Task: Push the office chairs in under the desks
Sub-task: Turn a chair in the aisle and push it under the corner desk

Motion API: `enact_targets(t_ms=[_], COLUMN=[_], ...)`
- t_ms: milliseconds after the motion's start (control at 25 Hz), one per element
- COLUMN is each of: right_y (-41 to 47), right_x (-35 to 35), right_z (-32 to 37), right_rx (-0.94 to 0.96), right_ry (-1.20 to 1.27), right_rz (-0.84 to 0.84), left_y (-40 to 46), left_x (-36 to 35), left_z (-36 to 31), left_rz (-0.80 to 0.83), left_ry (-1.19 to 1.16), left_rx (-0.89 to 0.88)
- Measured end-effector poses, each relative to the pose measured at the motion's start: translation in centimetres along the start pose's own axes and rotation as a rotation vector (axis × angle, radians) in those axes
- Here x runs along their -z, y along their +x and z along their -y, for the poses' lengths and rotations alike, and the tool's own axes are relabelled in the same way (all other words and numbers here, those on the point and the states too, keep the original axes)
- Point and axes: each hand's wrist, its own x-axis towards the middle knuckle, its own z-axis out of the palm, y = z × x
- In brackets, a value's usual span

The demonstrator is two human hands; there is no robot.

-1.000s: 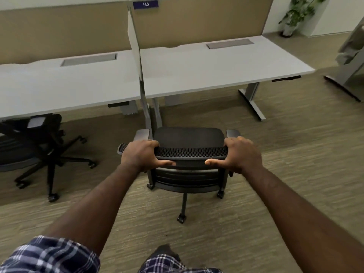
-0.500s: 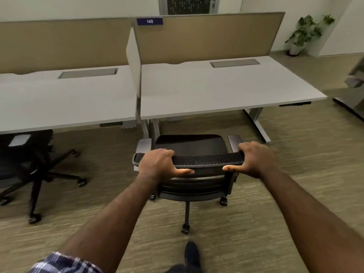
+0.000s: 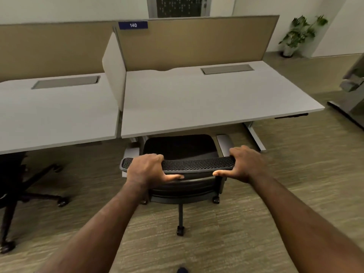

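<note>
A black mesh office chair (image 3: 181, 148) stands in front of the right white desk (image 3: 206, 99), its seat front just under the desk's near edge. My left hand (image 3: 146, 169) grips the left end of the chair's backrest top, and my right hand (image 3: 243, 164) grips the right end, thumbs toward me. Both grey armrests show beside the seat. A second black chair (image 3: 13, 186) stands at the far left, partly under the left white desk (image 3: 55, 115) and cut off by the frame.
A tan partition with a blue "140" sign (image 3: 133, 25) backs both desks, and a short white divider (image 3: 115, 69) separates them. The right desk's leg (image 3: 254, 136) stands right of the chair. A potted plant (image 3: 299, 34) and another desk's base (image 3: 352, 99) are at the right.
The chair has rolled forward toward the right desk with both hands on its backrest; its seat now reaches the desk edge. I have stepped closer and the view has tilted up.
</note>
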Motion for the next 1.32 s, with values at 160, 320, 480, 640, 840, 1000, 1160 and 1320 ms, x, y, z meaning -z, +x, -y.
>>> enact_targets(t_ms=[160,320,480,640,840,1000,1160,1320], right_y=[3.2,5.2,7.2,8.6,10.9,12.5,14.9,16.1], right_x=[-0.5,-0.5,-0.3,-0.8,-0.4,-0.3,-0.4,-0.3], right_z=[-2.0,-3.6,-5.4,-7.8,-12.0,-15.8,-20.4,-24.1], right_rx=[-0.010,-0.029,-0.041,-0.010,-0.005,0.013,0.041,0.051], right_ry=[0.004,0.017,0.026,0.021,0.031,0.020,0.030,0.038], right_rz=[-0.015,-0.037,-0.043,-0.029,-0.028,-0.047,-0.043,-0.069], left_y=[3.7,6.3,9.2,11.7,15.0,17.7,21.3,23.9], left_x=[-0.7,-1.0,-1.2,-1.6,-2.1,-3.0,-4.6,-5.5], left_z=[-0.2,-0.6,-1.5,-2.6,-5.4,-7.9,-10.5,-13.2], left_rz=[-0.001,-0.001,-0.001,0.032,0.021,-0.015,-0.059,-0.089], left_ry=[0.012,0.013,0.036,0.039,0.048,0.064,0.078,0.052], left_rx=[0.002,-0.002,-0.002,-0.015,0.000,0.013,0.023,0.029])
